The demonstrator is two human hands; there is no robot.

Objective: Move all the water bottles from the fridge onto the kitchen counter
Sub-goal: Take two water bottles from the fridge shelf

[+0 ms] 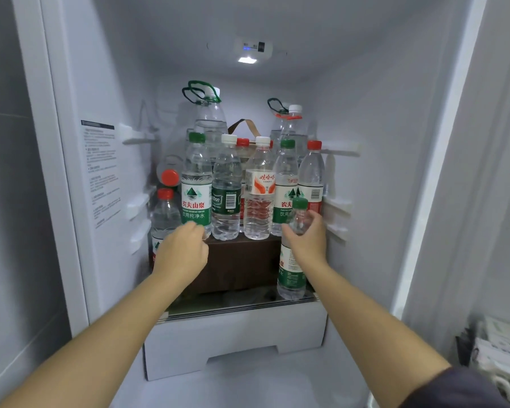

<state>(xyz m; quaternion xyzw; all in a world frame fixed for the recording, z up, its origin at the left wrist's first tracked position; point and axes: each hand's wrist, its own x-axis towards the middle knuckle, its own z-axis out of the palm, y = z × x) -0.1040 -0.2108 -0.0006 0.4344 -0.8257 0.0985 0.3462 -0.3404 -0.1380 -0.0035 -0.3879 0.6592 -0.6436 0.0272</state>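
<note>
Several water bottles stand in the open fridge, most of them in a row on a brown box [242, 260]. My left hand [183, 254] reaches to the foot of the tall green-capped bottle [196, 184] at the row's left end, its fingers curled against the base. My right hand [306, 240] grips the shoulder of a green-capped bottle [291, 275] that stands upright on the glass shelf [248, 304] to the right of the box. Two large jugs [209, 119] with green loop handles stand at the back.
A red-capped bottle [165, 219] stands at the left wall with another red cap [170, 176] above it. Below the shelf sits a white drawer [236, 340]. The fridge walls carry shelf rails on both sides. At the lower right lies stacked packaging [501, 354].
</note>
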